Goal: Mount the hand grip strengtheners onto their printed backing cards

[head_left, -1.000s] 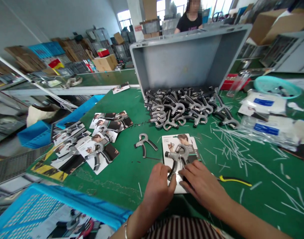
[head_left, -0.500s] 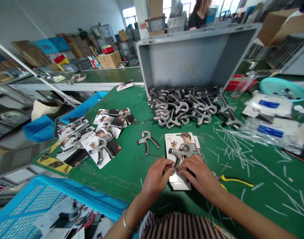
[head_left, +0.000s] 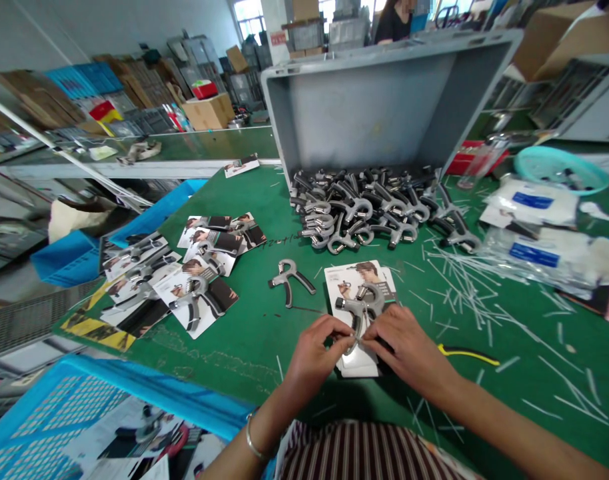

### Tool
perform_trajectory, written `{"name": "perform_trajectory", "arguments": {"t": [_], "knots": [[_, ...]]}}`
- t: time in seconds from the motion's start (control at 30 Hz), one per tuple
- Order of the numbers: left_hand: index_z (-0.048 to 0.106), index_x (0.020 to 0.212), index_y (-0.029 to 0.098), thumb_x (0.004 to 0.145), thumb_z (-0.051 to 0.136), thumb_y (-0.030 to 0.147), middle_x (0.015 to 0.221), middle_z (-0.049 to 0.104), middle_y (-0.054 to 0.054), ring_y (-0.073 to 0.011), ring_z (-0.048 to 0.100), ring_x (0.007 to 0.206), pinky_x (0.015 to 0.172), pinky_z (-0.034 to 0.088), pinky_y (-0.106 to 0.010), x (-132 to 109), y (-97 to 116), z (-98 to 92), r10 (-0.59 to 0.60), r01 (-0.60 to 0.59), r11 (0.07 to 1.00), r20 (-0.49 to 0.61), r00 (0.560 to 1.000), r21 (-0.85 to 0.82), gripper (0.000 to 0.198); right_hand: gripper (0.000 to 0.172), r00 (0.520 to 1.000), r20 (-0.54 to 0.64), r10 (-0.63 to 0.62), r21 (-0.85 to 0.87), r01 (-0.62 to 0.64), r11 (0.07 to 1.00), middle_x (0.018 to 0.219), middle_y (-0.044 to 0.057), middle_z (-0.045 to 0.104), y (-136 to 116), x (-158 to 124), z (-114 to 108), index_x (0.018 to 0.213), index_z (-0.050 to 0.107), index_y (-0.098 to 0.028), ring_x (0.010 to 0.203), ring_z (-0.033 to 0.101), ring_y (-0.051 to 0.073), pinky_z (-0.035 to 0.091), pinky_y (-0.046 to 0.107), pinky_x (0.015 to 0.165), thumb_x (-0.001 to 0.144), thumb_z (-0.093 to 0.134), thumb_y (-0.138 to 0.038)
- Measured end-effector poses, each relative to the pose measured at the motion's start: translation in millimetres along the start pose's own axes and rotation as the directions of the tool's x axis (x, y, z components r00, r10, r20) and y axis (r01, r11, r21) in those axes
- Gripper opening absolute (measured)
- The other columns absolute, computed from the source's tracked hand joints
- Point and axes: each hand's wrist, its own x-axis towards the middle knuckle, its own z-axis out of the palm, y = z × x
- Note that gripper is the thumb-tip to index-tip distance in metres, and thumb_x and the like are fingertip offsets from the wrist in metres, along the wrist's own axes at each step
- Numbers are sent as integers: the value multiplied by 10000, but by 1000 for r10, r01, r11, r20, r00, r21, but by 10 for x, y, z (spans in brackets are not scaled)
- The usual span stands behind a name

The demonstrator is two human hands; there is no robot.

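A grey and black hand grip strengthener (head_left: 357, 308) lies on a printed backing card (head_left: 337, 281), which tops a small stack of cards. At the lower end of its handle, my left hand (head_left: 317, 350) pinches with thumb and forefinger. My right hand (head_left: 404, 343) pinches right beside it, fingertips almost touching the left ones. Between them is a thin pale cable tie, mostly hidden by the fingers. To the left lies a loose grip strengthener (head_left: 290, 281). Yellow-and-black handled pliers (head_left: 469, 353) rest partly behind my right forearm.
A tipped grey crate (head_left: 364, 120) stands behind a heap of grip strengtheners (head_left: 364, 207). Carded grips (head_left: 197, 293) lie at the left. White tie strips (head_left: 469, 287) litter the right side, near plastic bags (head_left: 534, 250) and a turquoise basin (head_left: 559, 170). A blue basket (head_left: 74, 393) sits at lower left.
The view has shifted slightly, so the table things sit a little farther left and higher. Both hands stay pinched at the handle's end, with only small finger movements.
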Motion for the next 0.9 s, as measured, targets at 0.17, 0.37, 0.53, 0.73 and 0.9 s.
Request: {"name": "perform_trajectory", "arguments": {"t": [0.17,0.37,0.53,0.73,0.9], "knots": [[686,824,190,830,679,137,813,664,-2,-144,615,805,748,458,-240,20,14,-7,8,-8,1000,17,1000,1,54,170,1000,-6,-3,-14,3,1000,799,44,644,-13,15,2,808,578,-214,828,512,242,365,382,774,955,559,-296],[680,804,178,824,685,137,800,656,-1,-135,611,795,742,453,-227,21,27,-26,0,0,1000,15,1000,2,46,146,1000,-5,-1,-3,1,1000,801,42,649,-4,7,14,820,595,-206,830,510,236,365,371,782,948,570,-271],[682,821,171,831,679,154,812,654,-8,-136,609,790,735,457,-224,17,21,-27,-9,9,1000,29,1000,-3,21,141,1000,-6,8,3,-8,1000,819,40,648,0,-4,14,827,599,-202,842,514,236,362,363,793,951,569,-263],[680,831,176,847,666,174,809,651,-11,-141,607,787,728,454,-225,30,8,-17,13,-14,1000,52,999,25,22,143,1000,-14,-19,5,19,1000,823,42,638,-25,8,13,831,589,-197,846,507,235,359,363,796,955,563,-264],[688,907,182,894,616,204,880,676,-34,-166,609,869,813,446,-263,42,58,-68,79,-94,990,141,987,105,76,172,998,-9,-60,-56,59,997,809,55,619,-42,37,10,812,600,-185,841,493,239,355,375,803,954,558,-273]]}}
